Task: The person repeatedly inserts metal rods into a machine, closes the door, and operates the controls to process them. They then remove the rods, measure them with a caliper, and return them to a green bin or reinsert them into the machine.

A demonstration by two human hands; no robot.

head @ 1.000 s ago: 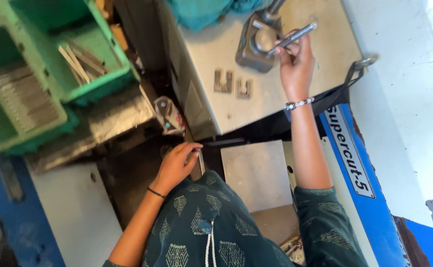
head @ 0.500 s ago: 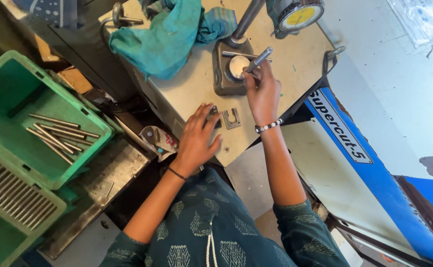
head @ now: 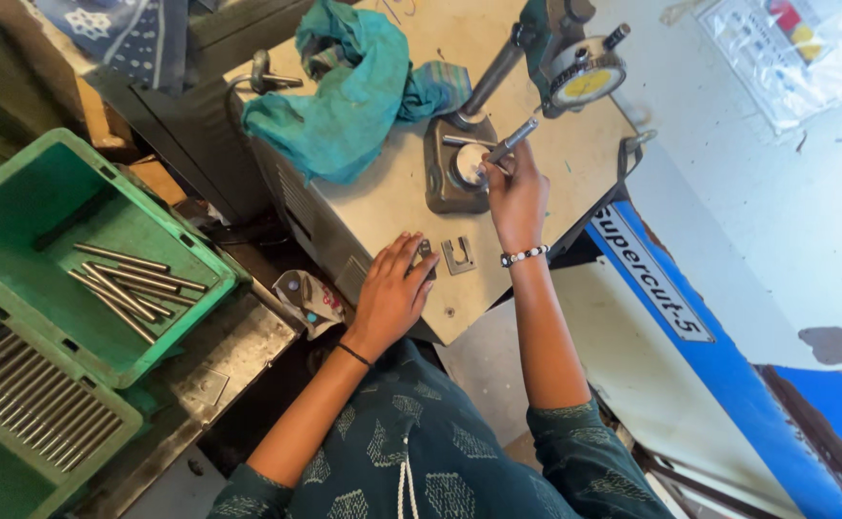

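Right hand [head: 515,192] pinches a metal rod [head: 504,150] onto the gauge stand's anvil [head: 466,163], under the dial gauge [head: 586,79]. Left hand [head: 392,293] rests spread on the table [head: 392,192]. Measuring step; next needs steadying the rod.

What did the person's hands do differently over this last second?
The left hand came up from below the bench edge and now rests on the bench top, fingers by the small metal gauge plates. The right hand kept its grip on the metal rod, holding it at the round anvil of the dial gauge stand. The teal cloth and green crates stayed put.
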